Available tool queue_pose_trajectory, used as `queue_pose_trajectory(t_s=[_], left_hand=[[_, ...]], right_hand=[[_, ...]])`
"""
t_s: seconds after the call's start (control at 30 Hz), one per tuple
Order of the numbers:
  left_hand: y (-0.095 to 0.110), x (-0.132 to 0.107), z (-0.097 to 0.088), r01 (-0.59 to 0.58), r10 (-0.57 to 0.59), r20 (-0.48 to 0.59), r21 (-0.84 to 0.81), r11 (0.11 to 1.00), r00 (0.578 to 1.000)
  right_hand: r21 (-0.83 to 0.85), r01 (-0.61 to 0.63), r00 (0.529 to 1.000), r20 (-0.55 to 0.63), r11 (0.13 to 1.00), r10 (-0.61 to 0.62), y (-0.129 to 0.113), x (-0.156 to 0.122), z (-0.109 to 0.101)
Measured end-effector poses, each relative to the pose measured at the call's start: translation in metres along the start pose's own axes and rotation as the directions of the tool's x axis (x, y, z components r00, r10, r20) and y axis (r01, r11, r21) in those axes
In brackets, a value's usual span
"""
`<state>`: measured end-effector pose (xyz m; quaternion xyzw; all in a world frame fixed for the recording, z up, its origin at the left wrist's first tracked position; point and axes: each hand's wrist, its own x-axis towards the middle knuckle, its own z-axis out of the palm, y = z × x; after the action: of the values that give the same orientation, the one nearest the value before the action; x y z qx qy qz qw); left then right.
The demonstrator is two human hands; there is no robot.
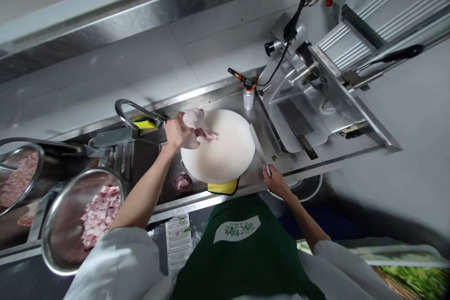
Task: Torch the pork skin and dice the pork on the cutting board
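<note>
My left hand [176,132] is closed around a pale piece of raw meat [194,119], held over the left side of the round white cutting board [228,154]. A strip of the meat hangs down toward the board's surface. In my right hand [276,182] is the handle of a knife [258,145], its blade pointing up and away along the board's right edge. A dark red chunk of meat [183,183] lies on the steel counter at the board's lower left. A yellow cloth [224,186] is tucked under the board's near edge.
Steel bowls of cut meat [101,215] and minced meat [23,178] stand at the left, near a curved faucet [123,108]. A torch canister [248,98] stands behind the board. Rightward are a cleaver [295,122] and a slicing machine [316,75]. Greens [418,281] sit in the lower right corner.
</note>
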<state>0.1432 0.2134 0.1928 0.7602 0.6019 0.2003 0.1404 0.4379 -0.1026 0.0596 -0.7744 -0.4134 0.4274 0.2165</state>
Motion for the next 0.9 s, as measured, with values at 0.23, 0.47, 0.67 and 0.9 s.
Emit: queue_pose_trajectory(t_s=[0.23, 0.47, 0.67, 0.9], left_hand=[[0.010, -0.142, 0.061, -0.212, 0.096, 0.446, 0.219, 0.952, 0.890], [-0.034, -0.140, 0.103, 0.070, -0.134, 0.282, 0.226, 0.972, 0.950], [-0.061, -0.079, 0.120, 0.163, -0.212, 0.333, 0.169, 0.972, 0.919], [-0.076, -0.079, 0.109, 0.256, -0.339, 0.502, 0.229, 0.939, 0.796]], right_hand=[[-0.002, -0.036, 0.999, -0.005, 0.999, 0.036, -0.006, 0.000, 0.001], [-0.056, -0.091, 0.995, 0.032, 0.994, 0.092, -0.018, 0.002, -0.007], [-0.127, -0.082, 0.996, 0.021, 0.989, 0.086, -0.027, 0.005, -0.008], [-0.098, -0.105, 0.993, 0.040, 0.990, 0.109, -0.031, 0.004, -0.001]])
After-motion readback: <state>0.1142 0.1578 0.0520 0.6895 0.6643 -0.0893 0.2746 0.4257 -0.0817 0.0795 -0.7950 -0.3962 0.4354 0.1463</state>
